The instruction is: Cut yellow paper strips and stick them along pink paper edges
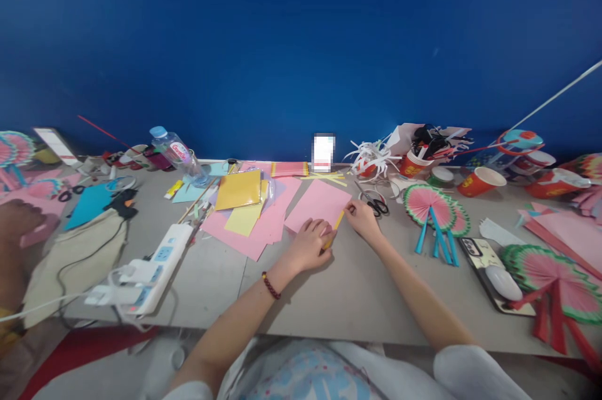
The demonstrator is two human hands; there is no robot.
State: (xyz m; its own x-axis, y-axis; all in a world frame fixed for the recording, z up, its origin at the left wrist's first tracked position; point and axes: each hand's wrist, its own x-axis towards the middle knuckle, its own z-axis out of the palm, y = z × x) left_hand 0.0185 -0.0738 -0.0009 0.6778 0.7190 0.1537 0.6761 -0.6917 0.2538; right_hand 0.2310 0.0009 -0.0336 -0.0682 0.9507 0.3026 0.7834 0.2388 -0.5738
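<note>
A pink paper sheet (316,202) lies on the grey table (357,287) in front of me. A narrow yellow strip (337,223) runs along its right edge. My left hand (308,242) rests curled on the sheet's near corner, pressing the strip's lower end. My right hand (362,217) pinches the strip's upper end at the sheet's right corner. A dark bead bracelet (271,285) circles my left wrist.
Yellow and pink sheets (244,202) pile up to the left, scissors (375,201) lie right of my hand. Paper fans (435,205) and a phone (489,265) sit right. A power strip (150,268), bottle (179,155) and another person's arm (14,224) are left.
</note>
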